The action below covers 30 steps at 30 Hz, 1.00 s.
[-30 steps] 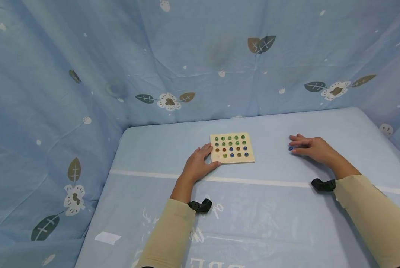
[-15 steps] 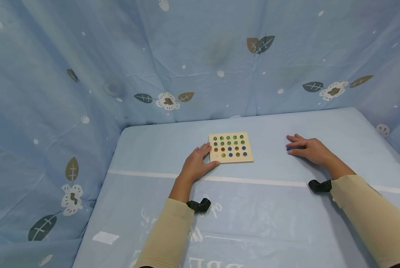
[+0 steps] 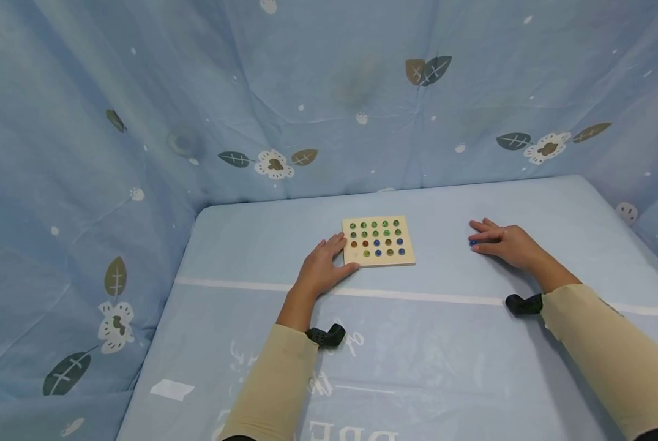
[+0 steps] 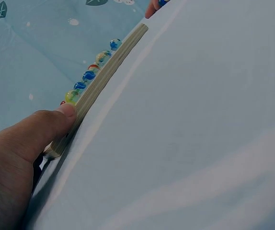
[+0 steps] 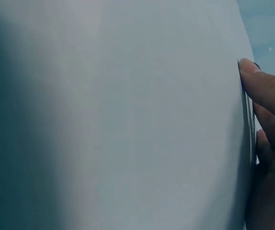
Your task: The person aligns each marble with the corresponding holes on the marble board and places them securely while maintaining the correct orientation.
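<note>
A square wooden board (image 3: 408,259) lies on the table in the head view, with rows of green, red, amber and blue glass marbles set in it. Its front-left spot shows bare wood. My left hand (image 3: 320,267) holds that corner, fingers along the left side and thumb at the near edge. In the left wrist view the thumb (image 4: 66,111) presses the board's edge (image 4: 104,79). Well to the right of the board, my right hand (image 3: 510,246) pinches a blue marble (image 3: 473,243) at table level between thumb and fingers. The right wrist view shows only part of that hand.
A pale blue cloth covers the table (image 3: 439,355), crossed by a white stripe (image 3: 411,296). Flower-printed curtains (image 3: 356,98) hang behind and on both sides. A piece of white tape (image 3: 171,389) sticks near the front left.
The right thumb and fingers have drawn together round the blue marble, which stays at about the same place on the table. The left hand and the board keep still; the head view shifts slightly.
</note>
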Each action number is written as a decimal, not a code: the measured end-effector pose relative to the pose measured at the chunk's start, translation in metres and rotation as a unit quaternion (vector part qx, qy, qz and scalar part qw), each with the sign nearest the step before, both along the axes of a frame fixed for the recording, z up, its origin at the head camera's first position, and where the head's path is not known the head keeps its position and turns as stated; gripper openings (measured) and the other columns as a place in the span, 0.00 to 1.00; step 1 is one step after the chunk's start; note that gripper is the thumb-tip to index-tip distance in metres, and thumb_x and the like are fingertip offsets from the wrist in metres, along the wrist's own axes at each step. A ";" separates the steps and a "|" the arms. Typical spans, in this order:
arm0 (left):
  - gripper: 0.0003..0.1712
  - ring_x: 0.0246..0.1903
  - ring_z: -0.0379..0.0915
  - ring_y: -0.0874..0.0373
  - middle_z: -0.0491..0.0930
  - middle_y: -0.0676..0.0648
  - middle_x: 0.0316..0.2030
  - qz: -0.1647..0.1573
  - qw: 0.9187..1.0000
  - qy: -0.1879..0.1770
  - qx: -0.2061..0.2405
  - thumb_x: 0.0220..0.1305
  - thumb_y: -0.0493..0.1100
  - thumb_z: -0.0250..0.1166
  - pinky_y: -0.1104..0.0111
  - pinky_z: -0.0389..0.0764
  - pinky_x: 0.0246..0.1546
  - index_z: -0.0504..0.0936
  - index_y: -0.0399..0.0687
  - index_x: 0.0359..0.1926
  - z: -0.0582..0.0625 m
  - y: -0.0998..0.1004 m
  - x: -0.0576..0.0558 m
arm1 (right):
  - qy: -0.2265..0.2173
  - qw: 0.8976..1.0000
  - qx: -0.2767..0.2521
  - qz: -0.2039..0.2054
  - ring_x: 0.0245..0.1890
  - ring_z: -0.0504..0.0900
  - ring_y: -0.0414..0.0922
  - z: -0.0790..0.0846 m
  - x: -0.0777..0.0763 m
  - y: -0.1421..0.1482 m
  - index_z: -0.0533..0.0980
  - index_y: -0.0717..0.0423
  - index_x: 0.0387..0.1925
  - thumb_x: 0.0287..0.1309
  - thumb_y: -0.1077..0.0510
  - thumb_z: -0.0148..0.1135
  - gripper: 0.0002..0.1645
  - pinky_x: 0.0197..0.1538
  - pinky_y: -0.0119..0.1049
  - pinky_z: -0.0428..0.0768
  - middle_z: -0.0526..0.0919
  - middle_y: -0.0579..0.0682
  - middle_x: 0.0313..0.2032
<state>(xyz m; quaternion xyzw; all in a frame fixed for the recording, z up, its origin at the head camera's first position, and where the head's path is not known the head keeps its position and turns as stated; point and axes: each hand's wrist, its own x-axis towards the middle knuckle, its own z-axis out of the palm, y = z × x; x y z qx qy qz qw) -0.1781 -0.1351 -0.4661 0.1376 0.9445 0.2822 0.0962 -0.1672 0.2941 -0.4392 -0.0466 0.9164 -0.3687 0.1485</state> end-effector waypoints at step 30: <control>0.48 0.75 0.50 0.48 0.57 0.56 0.75 -0.002 1.000 0.008 0.005 0.58 0.68 0.66 0.52 0.58 0.73 0.62 0.56 0.74 -0.003 -0.001 -0.003 | 0.057 0.998 0.002 0.032 0.77 0.48 0.51 0.023 -0.037 -0.091 0.81 0.60 0.55 0.61 0.53 0.67 0.23 0.74 0.61 0.48 0.66 0.51 0.71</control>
